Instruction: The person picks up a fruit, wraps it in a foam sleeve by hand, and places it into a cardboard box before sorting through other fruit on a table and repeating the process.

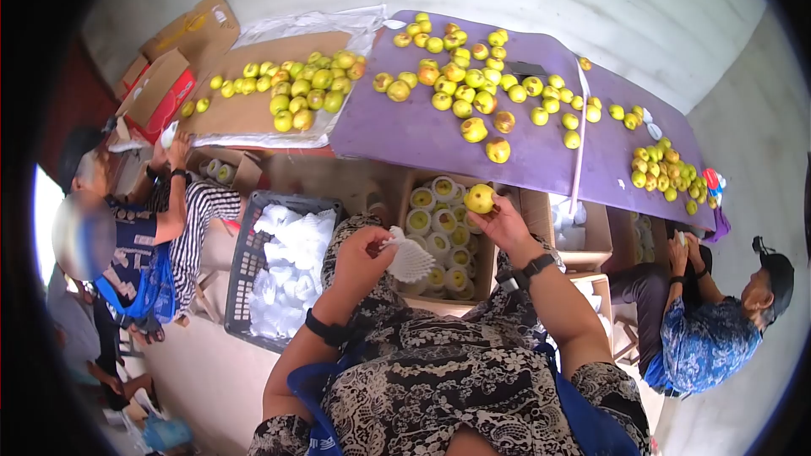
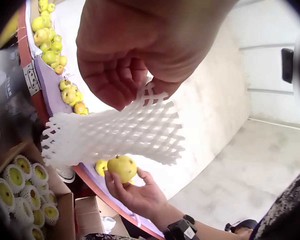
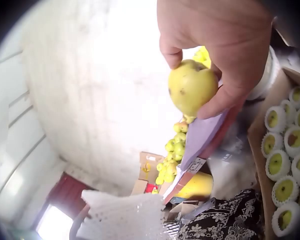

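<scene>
My left hand (image 1: 361, 260) pinches a white foam net sleeve (image 1: 410, 258) by one end, and the mesh hangs loose beside the fingers. In the left wrist view the net (image 2: 115, 132) spreads wide below the fingertips. A yellow-green apple (image 1: 479, 199) with a few dark spots sits in my right hand (image 1: 507, 224), gripped between thumb and fingers. The right wrist view shows this apple (image 3: 192, 87) bare, held from above. Below both hands stands a cardboard box (image 1: 486, 274) of apples in foam nets (image 1: 441, 243).
A purple-covered table (image 1: 372, 131) carries many loose apples (image 1: 456, 72); more lie on cardboard at its left (image 1: 312, 84). A grey crate (image 1: 241, 274) of white foam nets (image 1: 291, 257) stands at my left. One person (image 1: 139, 228) sits left, another (image 1: 710, 321) right.
</scene>
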A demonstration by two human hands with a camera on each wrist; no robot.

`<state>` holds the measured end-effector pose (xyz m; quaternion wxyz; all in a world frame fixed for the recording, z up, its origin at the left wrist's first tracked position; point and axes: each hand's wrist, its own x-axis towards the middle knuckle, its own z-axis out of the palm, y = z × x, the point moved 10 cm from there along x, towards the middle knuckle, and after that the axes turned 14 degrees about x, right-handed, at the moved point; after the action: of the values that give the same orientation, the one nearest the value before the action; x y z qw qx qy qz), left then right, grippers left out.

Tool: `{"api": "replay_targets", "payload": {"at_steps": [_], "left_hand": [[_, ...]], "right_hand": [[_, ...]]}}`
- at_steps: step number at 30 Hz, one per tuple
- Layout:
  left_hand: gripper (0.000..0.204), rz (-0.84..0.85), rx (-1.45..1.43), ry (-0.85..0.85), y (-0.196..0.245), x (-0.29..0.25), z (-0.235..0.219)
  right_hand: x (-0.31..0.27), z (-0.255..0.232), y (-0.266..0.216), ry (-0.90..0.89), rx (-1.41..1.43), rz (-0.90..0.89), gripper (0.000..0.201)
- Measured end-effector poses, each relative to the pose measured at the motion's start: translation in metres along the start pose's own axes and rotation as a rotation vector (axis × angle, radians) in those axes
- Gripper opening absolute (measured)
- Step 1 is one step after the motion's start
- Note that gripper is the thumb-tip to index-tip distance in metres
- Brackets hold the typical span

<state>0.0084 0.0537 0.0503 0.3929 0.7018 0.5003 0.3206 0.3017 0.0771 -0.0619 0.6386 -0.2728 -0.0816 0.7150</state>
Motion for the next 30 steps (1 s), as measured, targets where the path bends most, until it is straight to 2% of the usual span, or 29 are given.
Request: {"api": "replay_targets", "payload": {"at_steps": [2, 3, 5, 6, 8, 12, 14, 18, 21, 23, 24, 26, 28, 30], "left_hand": [[0.015, -0.031, 0.018, -0.022, -0.010, -0.001, 0.005], [0.015, -0.021, 0.021, -0.037, -0.012, -0.001, 0.008], [0.013, -0.019, -0.026, 0.029, -0.016, -0.002, 0.004], [0.013, -0.019, -0.015, 0.019, -0.017, -0.001, 0.005], [0.012, -0.026, -0.039, 0.003, -0.018, 0.000, 0.008], [0.012, -0.068, -0.045, -0.032, -0.032, 0.003, 0.017], [0.012, -0.100, -0.032, -0.055, -0.034, 0.005, 0.020], [0.014, -0.112, -0.087, -0.079, -0.030, 0.007, 0.026], [0.014, -0.110, -0.098, -0.085, -0.028, 0.007, 0.027], [0.014, -0.103, -0.105, -0.081, -0.027, 0.007, 0.026], [0.013, -0.107, -0.066, -0.083, -0.027, 0.007, 0.025], [0.013, -0.108, -0.025, -0.082, -0.027, 0.006, 0.022], [0.013, -0.051, -0.004, -0.063, -0.018, 0.007, 0.019], [0.012, -0.064, 0.006, -0.067, -0.013, 0.007, 0.015]], "right_hand": [[0.014, -0.051, -0.011, 0.212, 0.103, -0.103, 0.034], [0.022, -0.067, -0.014, 0.218, 0.113, -0.116, 0.034], [0.027, -0.111, -0.027, 0.392, 0.243, -0.247, 0.034], [0.029, -0.117, -0.029, 0.396, 0.252, -0.256, 0.034], [0.024, -0.141, -0.040, 0.535, 0.296, -0.362, 0.038], [0.023, -0.161, -0.056, 0.557, 0.299, -0.412, 0.043], [0.023, -0.156, -0.065, 0.474, 0.385, -0.470, 0.041], [0.012, -0.145, -0.073, 0.511, 0.358, -0.491, 0.041], [0.003, -0.125, -0.074, 0.421, 0.396, -0.503, 0.042], [-0.003, -0.079, -0.077, 0.087, 0.337, -0.459, 0.050], [-0.009, -0.072, -0.077, 0.086, 0.336, -0.458, 0.050], [-0.015, -0.036, -0.069, -0.088, 0.233, -0.358, 0.058], [-0.021, -0.015, -0.063, -0.142, 0.230, -0.333, 0.060], [-0.024, 0.001, -0.057, -0.196, 0.226, -0.302, 0.062]]}}
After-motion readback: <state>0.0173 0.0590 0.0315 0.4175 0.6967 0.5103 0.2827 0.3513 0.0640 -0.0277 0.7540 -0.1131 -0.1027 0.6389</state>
